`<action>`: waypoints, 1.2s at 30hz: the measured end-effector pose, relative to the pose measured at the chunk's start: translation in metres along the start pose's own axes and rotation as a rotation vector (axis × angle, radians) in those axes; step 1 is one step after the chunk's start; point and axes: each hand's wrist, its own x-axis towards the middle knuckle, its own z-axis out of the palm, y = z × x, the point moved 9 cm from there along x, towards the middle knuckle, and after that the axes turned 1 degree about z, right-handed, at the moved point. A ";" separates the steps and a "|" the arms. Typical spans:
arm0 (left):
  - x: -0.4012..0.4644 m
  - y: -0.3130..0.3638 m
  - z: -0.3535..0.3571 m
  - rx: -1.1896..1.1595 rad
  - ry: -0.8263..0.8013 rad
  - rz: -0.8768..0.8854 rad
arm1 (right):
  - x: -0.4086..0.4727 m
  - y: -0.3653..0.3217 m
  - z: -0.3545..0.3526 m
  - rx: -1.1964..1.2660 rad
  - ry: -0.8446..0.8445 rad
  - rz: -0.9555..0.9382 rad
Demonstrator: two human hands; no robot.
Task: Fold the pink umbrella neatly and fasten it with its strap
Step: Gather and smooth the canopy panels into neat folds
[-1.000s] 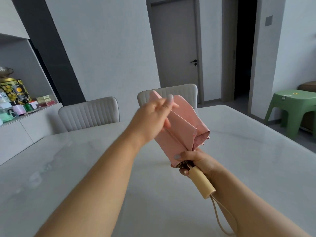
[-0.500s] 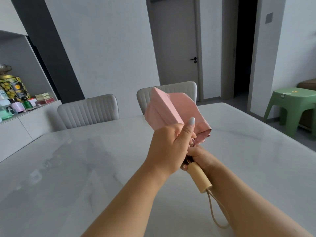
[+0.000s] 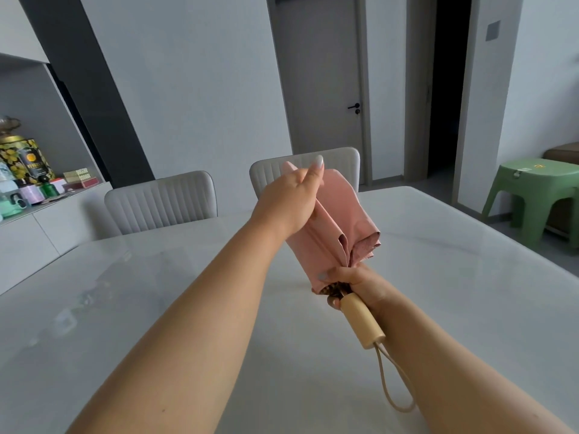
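The pink umbrella point(image 3: 341, 220) is collapsed and held in the air above the white table point(image 3: 438, 277), its tip pointing up and away. My right hand point(image 3: 351, 281) grips it at the base of the canopy, just above the pale wooden handle point(image 3: 362, 321); a beige wrist loop point(image 3: 394, 383) hangs from the handle. My left hand point(image 3: 289, 198) holds a fold of the pink fabric near the upper end, thumb raised. The fabric panels lie loosely pleated. I cannot see the fastening strap.
Two grey padded chairs point(image 3: 161, 202) point(image 3: 340, 161) stand at the table's far side. A sideboard with tins and bottles point(image 3: 25, 170) is at the left. A green plastic stool point(image 3: 539, 195) stands at the right, near a closed grey door point(image 3: 322, 83).
My left hand slid from near the handle back up to the upper end of the canopy, along a fabric fold. My right hand kept its grip by the handle.
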 end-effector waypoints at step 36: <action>0.055 -0.081 -0.050 -0.414 0.144 -0.189 | -0.002 -0.006 0.016 0.200 -0.166 -0.049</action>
